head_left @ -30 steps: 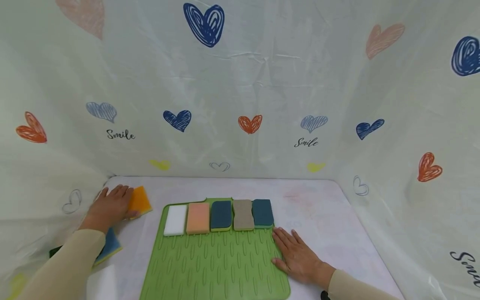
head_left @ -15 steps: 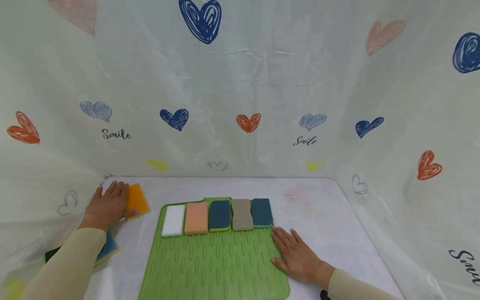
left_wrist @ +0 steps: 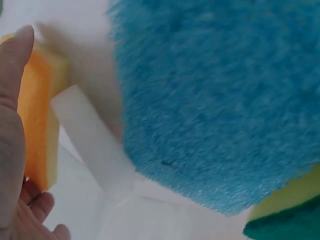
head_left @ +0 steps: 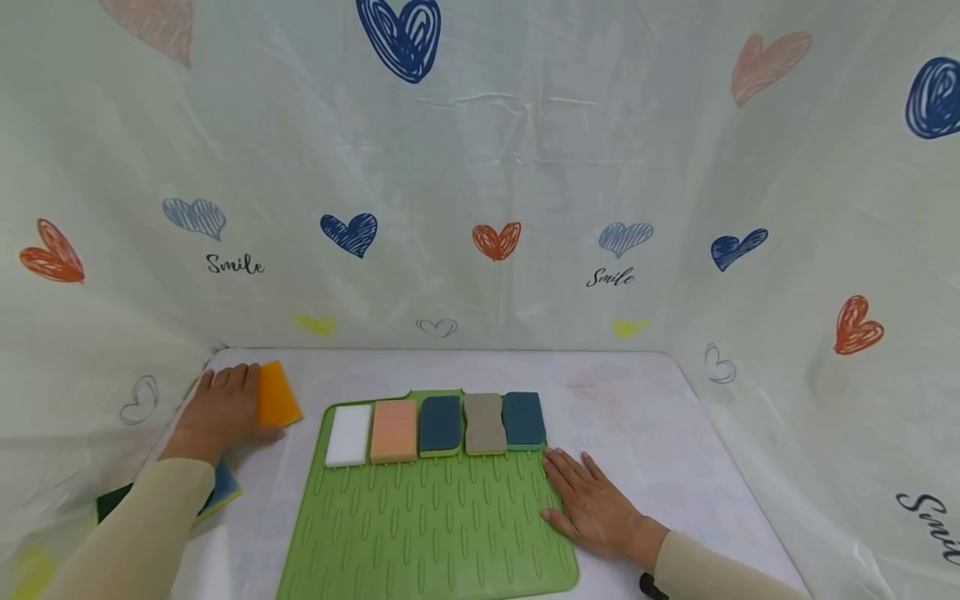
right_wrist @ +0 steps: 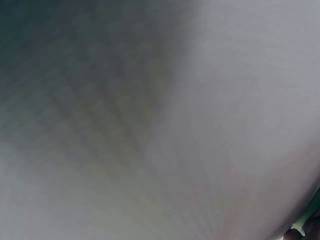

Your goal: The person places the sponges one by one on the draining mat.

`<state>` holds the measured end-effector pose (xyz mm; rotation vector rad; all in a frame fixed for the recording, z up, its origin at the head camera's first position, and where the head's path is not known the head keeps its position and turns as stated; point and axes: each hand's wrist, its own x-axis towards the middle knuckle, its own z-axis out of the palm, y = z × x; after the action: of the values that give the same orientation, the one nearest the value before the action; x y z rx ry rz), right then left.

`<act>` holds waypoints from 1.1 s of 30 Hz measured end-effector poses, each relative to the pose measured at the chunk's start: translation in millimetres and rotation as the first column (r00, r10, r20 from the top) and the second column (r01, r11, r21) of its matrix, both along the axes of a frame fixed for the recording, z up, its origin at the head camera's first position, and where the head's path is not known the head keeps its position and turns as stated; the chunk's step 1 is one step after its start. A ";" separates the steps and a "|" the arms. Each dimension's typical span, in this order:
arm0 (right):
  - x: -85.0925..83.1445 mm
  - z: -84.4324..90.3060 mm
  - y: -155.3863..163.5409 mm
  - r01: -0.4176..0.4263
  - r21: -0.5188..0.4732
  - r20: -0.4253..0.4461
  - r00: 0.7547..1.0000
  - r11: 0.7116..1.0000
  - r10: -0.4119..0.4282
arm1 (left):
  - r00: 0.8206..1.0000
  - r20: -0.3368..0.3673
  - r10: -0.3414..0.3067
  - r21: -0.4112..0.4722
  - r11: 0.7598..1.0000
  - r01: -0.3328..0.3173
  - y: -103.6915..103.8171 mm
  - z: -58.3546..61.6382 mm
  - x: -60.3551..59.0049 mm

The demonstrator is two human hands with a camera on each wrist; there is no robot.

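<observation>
At the back left, my left hand (head_left: 219, 414) grips an orange sponge (head_left: 277, 398) with a pale yellow layer. The left wrist view shows the thumb on one end of this sponge (left_wrist: 36, 120) and curled fingertips at the other. My right hand (head_left: 594, 504) rests flat, fingers straight, on the right edge of a green ribbed mat (head_left: 427, 525). Along the mat's far edge lie several sponges in a row: a white one (head_left: 348, 435), a peach one (head_left: 393, 431), a dark blue one (head_left: 440, 423), a grey-brown one (head_left: 485, 423) and another dark blue one (head_left: 524, 419).
Partly under the left forearm lie a blue-and-yellow sponge (head_left: 222, 490) and a dark green one (head_left: 112, 502). A white block (left_wrist: 95, 140) shows beside them in the left wrist view. A heart-printed sheet (head_left: 525, 167) encloses the white table (head_left: 660, 433) behind and at both sides.
The left fingers have curled from lying straighter along the orange sponge to gripping its ends. The right hand has stayed on the mat's edge. The head view has shifted slightly.
</observation>
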<state>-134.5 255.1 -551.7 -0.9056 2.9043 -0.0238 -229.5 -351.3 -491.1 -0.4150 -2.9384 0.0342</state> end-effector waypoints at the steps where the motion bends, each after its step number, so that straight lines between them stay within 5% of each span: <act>1: -0.3 -0.2 -0.1 -0.002 0.000 0.000 1.000 1.000 0.002 | 1.000 0.010 0.007 0.005 1.000 -0.007 0.9 -0.2 1.0; 6: -1.1 -1.0 -0.5 -0.009 -0.007 0.003 1.000 1.000 0.009 | 0.996 -0.079 -0.036 -0.024 0.999 0.034 3.5 1.2 4.5; 13: -2.5 -2.1 0.9 -0.004 0.005 -0.023 1.000 1.000 0.004 | 0.964 -0.234 -0.125 -0.056 0.992 0.115 11.0 15.5 2.9; 26: -2.8 -1.5 0.7 0.003 -0.009 0.010 1.000 1.000 -0.003 | 0.957 -0.220 -0.191 -0.149 0.976 0.160 25.5 35.7 15.7; 33: -2.3 -2.9 1.3 -0.007 -0.012 -0.008 1.000 1.000 0.007 | 0.984 -0.066 -0.163 -0.147 0.977 0.152 37.7 51.5 29.9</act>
<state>-136.7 256.4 -554.6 -0.9203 2.9113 -0.0379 -199.6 -313.6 -439.6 -0.6513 -2.8266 0.2344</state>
